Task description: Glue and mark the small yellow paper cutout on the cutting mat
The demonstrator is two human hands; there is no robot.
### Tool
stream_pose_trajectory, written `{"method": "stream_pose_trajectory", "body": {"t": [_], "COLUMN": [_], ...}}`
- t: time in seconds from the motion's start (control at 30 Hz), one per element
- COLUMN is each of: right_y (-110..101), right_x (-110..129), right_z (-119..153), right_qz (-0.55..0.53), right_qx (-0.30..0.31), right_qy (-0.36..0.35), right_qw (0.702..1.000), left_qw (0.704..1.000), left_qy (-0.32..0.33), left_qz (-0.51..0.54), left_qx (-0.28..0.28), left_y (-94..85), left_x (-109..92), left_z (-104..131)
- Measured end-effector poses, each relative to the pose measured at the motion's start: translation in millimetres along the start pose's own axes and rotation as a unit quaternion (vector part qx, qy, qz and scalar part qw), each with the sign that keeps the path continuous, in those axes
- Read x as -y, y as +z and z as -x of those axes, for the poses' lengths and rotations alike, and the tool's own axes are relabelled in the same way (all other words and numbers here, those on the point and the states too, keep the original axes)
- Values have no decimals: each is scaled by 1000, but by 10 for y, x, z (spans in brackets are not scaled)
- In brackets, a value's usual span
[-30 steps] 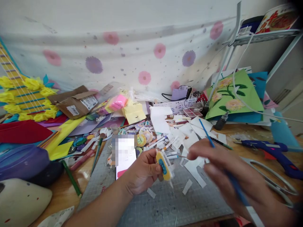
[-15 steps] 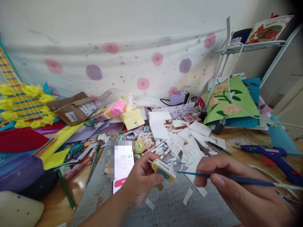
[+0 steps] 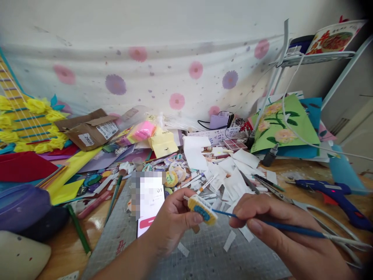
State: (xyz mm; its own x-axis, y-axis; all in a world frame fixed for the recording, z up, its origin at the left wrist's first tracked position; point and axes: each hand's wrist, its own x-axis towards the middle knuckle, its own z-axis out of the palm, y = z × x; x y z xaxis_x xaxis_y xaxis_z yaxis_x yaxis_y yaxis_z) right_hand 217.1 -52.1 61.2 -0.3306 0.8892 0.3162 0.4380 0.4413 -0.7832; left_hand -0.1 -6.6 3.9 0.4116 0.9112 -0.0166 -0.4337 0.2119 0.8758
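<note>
Over the cutting mat (image 3: 204,252), just right of the phone (image 3: 150,202), your left hand (image 3: 171,223) pinches a small yellow piece with a blue middle (image 3: 202,210) between thumb and fingers, its grip closed on the lower edge. Your right hand (image 3: 279,233) holds a thin blue brush (image 3: 279,227) like a pen, fingers closed on the shaft, with the tip touching the piece's right end. That piece looks light and fairly stiff, likely easy to crush or smudge, so hold it by the edges and keep off the blue face. White paper scraps (image 3: 233,182) lie beyond the phone, and a blue glue gun (image 3: 329,192) rests far to their right on the bench (image 3: 70,249). On the phone only "01" reads; the box label (image 3: 107,130) is too small to make out.
</note>
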Motion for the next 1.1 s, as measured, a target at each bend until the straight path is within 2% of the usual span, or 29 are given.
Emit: {"method": "stream_pose_trajectory", "body": {"t": [0.23, 0.37, 0.47, 0.67, 0.77, 0.87, 1.0, 1.03, 1.1], "right_y": [-65, -37, 15, 90, 107, 107, 93, 89, 77], "right_x": [-51, -17, 28, 44, 35, 30, 1, -14, -50], "right_z": [-2, -38, -72, -141, -153, -135, -73, -54, -22], "right_qz": [76, 85, 60, -46, -60, -23, 41, 45, 34], "right_qx": [39, 26, 14, 3, 4, 3, 33, 31, 12], "right_qy": [-2, -10, -17, 50, 55, -4, -202, -225, -226], "right_qw": [996, 996, 998, 998, 997, 1000, 978, 973, 974], "left_qw": [1000, 1000, 999, 997, 996, 995, 994, 993, 993], "left_qy": [-21, -19, -33, -29, -35, -31, -35, -35, -20], "left_qz": [-11, -1, 6, 13, 12, 28, 54, 57, 58], "left_qx": [-20, -13, -22, -66, -80, -88, -93, -95, -105], "left_y": [21, 68, 100, 111, 127, 159, 171, 160, 124], "left_x": [-1, -7, -16, -23, -32, -36, -51, -62, -90], "left_z": [7, 27, 39, 25, 28, 46, 57, 52, 35]}}
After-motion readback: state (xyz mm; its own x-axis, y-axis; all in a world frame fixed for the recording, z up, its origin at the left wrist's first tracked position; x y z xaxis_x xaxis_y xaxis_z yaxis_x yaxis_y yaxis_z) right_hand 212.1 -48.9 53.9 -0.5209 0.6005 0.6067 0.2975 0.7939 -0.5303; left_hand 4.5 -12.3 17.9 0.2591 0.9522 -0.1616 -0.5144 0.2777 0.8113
